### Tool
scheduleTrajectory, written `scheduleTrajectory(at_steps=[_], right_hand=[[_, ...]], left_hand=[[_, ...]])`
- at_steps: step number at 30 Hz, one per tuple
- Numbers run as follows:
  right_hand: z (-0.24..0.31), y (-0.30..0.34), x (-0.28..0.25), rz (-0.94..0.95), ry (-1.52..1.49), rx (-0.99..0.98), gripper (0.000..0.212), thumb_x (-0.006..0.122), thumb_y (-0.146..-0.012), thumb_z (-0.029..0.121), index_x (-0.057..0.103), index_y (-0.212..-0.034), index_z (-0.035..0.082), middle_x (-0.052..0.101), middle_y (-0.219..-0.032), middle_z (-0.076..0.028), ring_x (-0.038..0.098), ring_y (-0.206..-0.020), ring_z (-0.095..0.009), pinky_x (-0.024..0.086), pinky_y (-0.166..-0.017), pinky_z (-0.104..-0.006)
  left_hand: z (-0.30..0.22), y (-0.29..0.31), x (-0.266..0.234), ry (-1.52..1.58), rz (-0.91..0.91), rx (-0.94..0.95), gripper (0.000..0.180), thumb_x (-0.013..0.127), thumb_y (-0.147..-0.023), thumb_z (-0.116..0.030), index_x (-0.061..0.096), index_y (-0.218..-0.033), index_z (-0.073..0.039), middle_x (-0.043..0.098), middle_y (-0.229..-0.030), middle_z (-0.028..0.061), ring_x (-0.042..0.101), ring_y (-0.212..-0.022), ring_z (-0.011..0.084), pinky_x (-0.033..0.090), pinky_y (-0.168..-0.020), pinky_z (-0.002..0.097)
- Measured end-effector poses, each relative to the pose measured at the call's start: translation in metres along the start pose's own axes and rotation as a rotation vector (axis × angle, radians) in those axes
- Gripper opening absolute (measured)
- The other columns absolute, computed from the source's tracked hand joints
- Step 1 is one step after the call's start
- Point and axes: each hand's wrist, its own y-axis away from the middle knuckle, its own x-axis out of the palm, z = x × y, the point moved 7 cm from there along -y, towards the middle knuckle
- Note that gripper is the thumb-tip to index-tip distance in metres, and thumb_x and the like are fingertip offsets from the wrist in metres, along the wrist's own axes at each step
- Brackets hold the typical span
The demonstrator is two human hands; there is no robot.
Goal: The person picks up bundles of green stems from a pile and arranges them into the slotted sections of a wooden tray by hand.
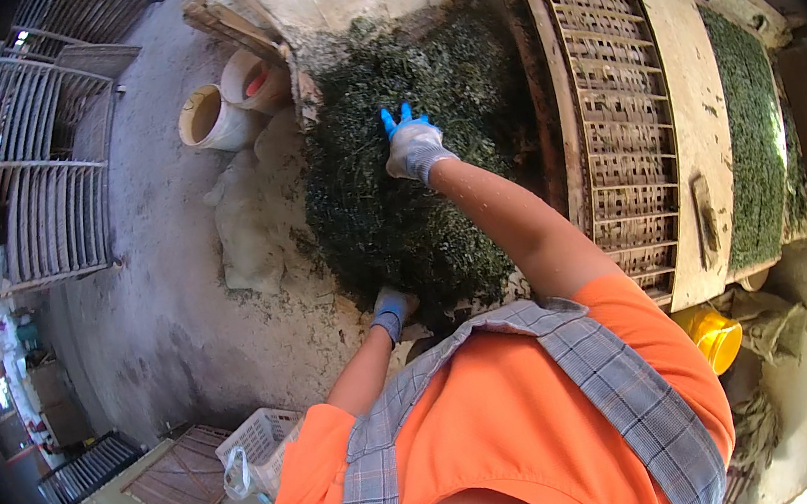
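Note:
A big heap of dark green, stringy plant matter (431, 62), perhaps leaves or seaweed, lies in front of me. My right hand (413, 144), in a pale knit glove with blue fingertips, rests over the middle of the heap. Its blue fingers are spread and point away from me; nothing shows held in them. At the heap's near left edge is my left hand (394, 310), gloved in grey and blue. Its fingertips are hidden against the heap, so I cannot tell whether they grasp any of it.
To the right stand a slatted wooden rack (620, 114), a board (696, 130) with a small wood piece on it, and a green-covered bed (750, 134). Buckets (204, 120) and a pale sack (247, 226) sit left of the heap. A yellow bucket (714, 337) and a white crate (264, 445) are nearer.

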Motion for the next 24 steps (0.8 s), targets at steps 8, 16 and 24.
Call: scheduleTrajectory(at_steps=[8, 16, 24], right_hand=[[-0.019, 0.053, 0.001, -0.132, -0.168, -0.164, 0.049, 0.063, -0.076, 0.018, 0.055, -0.123, 0.01, 0.065, -0.108, -0.017, 0.062, -0.101, -0.033, 0.05, -0.086, -0.0401], [0.018, 0.17, -0.144, -0.728, -0.397, -0.542, 0.039, 0.065, -0.071, 0.016, 0.064, -0.109, 0.014, 0.069, -0.098, -0.014, 0.065, -0.092, -0.032, 0.053, -0.082, -0.0357], [0.054, 0.187, -0.166, -0.742, -0.247, -0.495, 0.046, 0.068, -0.07, 0.018, 0.062, -0.116, 0.015, 0.069, -0.1, -0.012, 0.066, -0.094, -0.028, 0.052, -0.082, -0.0342]], left_hand=[[0.005, 0.0, -0.005, 0.235, -0.082, -0.073, 0.037, 0.05, -0.086, -0.034, 0.067, -0.105, -0.008, 0.065, -0.11, 0.0157, 0.063, -0.099, 0.0323, 0.05, -0.083, 0.0384], [0.006, -0.011, 0.034, 0.08, -0.198, 0.025, 0.025, 0.048, -0.089, -0.025, 0.064, -0.1, -0.009, 0.067, -0.089, 0.0115, 0.064, -0.085, 0.0271, 0.049, -0.076, 0.0371], [0.016, 0.012, 0.023, 0.686, -0.288, 0.087, 0.035, 0.048, -0.09, -0.025, 0.051, -0.12, -0.006, 0.06, -0.109, 0.014, 0.057, -0.096, 0.027, 0.045, -0.087, 0.0351]])
